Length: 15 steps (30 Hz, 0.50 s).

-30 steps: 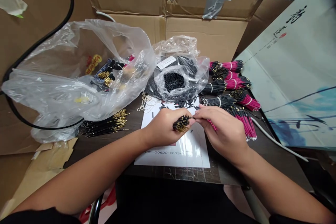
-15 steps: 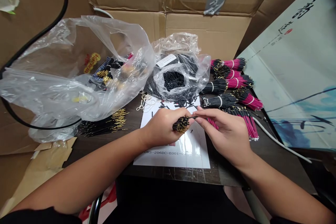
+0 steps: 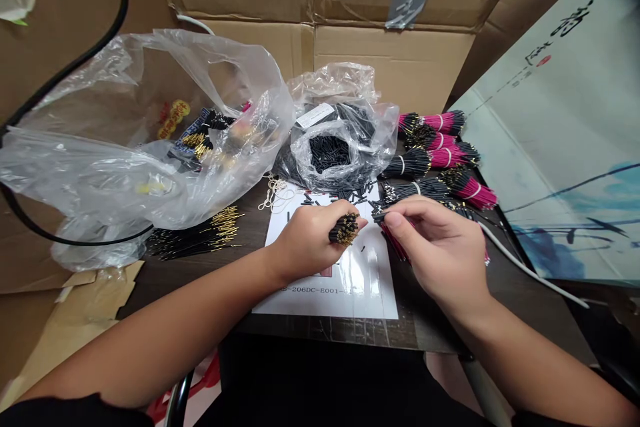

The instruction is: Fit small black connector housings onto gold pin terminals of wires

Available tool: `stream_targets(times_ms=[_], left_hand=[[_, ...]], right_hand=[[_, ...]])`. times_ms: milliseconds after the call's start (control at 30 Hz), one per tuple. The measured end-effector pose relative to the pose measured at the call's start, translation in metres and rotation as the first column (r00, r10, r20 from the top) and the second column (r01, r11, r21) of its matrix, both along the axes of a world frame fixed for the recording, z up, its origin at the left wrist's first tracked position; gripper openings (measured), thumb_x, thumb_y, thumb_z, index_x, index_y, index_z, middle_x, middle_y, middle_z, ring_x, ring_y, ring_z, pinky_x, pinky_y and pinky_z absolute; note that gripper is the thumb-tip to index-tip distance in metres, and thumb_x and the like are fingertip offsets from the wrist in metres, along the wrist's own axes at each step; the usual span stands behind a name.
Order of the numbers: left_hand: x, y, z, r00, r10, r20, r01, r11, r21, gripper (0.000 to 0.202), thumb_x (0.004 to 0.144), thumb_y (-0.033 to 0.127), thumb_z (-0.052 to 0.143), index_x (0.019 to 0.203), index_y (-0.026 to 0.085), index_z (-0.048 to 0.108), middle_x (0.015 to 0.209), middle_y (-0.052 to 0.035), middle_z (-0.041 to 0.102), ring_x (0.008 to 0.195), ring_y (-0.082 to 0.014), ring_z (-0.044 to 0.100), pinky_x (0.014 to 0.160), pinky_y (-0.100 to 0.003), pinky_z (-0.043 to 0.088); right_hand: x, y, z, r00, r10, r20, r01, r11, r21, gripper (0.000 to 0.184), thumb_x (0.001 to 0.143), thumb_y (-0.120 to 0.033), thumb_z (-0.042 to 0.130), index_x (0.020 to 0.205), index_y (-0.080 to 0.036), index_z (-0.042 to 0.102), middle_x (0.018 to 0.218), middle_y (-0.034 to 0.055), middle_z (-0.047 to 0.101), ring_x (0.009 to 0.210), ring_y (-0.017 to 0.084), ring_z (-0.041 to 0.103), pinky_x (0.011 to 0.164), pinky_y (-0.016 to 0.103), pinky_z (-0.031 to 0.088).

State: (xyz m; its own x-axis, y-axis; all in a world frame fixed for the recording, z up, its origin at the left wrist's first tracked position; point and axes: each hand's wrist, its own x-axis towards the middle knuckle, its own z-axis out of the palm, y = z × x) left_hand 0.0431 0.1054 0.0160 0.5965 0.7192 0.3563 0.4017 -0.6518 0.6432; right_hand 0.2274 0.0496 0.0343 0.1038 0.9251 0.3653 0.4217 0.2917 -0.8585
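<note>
While gripping a thick bundle of black, gold-tipped wires [image 3: 344,229] in a clenched left hand [image 3: 306,241], just above a white printed paper sheet [image 3: 325,300]; a short black tube [image 3: 379,217] pinched between thumb and forefinger of the right hand [image 3: 440,247], thin red wires [image 3: 393,245] just beneath.

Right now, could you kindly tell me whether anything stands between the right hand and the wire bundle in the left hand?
Nothing visible does. The right hand, pinching a small black piece, faces the gold-tipped wire bundle in the left hand across a narrow open gap; the printed sheet only lies beneath.
</note>
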Motion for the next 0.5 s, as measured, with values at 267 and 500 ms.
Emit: stream_targets(times_ms=[267, 500], left_hand=[[0.004, -0.007, 0.000, 0.992, 0.115, -0.058, -0.115, 0.993, -0.008, 0.008, 0.084, 0.024, 0.055, 0.088, 0.019, 0.058, 0.066, 0.0000, 0.064, 0.058, -0.0130, 0.062, 0.054, -0.020, 0.045], [0.006, -0.006, 0.000, 0.983, 0.128, -0.129, -0.137, 0.989, -0.059, 0.007, 0.081, 0.020, 0.056, 0.088, 0.020, 0.057, 0.057, 0.0030, 0.060, 0.047, -0.0118, 0.058, 0.050, -0.020, 0.044]], right_hand=[[-0.015, -0.010, 0.003, 0.994, 0.097, -0.039, -0.098, 0.995, -0.008, 0.005, 0.082, -0.019, 0.066, 0.083, -0.022, 0.068, 0.082, 0.0004, 0.068, 0.077, 0.014, 0.062, 0.072, 0.030, 0.051], [-0.017, -0.010, 0.001, 0.998, 0.063, 0.030, -0.065, 0.997, 0.042, 0.007, 0.081, -0.017, 0.067, 0.084, -0.023, 0.068, 0.084, -0.0002, 0.069, 0.078, 0.014, 0.063, 0.073, 0.030, 0.052]])
